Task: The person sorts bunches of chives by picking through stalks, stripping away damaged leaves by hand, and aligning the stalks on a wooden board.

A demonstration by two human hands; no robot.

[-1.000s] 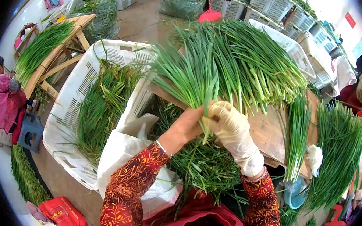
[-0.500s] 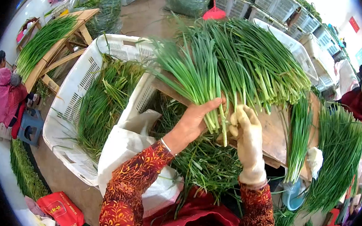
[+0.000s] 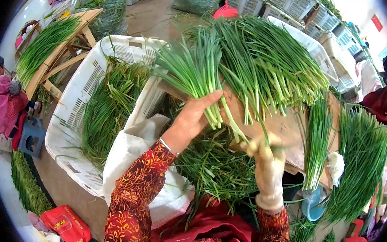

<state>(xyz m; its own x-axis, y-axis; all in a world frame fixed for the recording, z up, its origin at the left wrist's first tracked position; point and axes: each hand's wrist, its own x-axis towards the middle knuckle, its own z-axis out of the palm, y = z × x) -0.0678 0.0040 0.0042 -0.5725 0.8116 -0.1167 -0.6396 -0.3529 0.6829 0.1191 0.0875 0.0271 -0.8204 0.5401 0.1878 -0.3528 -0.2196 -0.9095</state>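
My left hand [image 3: 194, 114] is bare and closed round a bunch of green chives [image 3: 198, 62], their pale stem ends pointing down toward me. One thicker stalk [image 3: 233, 124] slants out of the bunch toward the right. At its lower tip is my right hand [image 3: 265, 158], in a pale glove, its fingers bent together and smeared by motion. A thin green leaf [image 3: 265, 132] runs into those fingers. Beyond both hands, a large pile of chives [image 3: 275, 59] lies on a wooden board [image 3: 288, 133]. Loose trimmed leaves [image 3: 217, 168] are heaped below my hands.
A white plastic crate [image 3: 67, 111] with leaves stands to the left, beside a white sack [image 3: 132, 152]. On the right are more chives [image 3: 358, 166] and a light blue basin [image 3: 313, 205]. A person [image 3: 6, 104] sits at far left near a blue stool [image 3: 33, 135].
My left hand and its bunch have shifted left and slightly up. My gloved right hand has moved down and right, with a leaf now trailing at its fingers.
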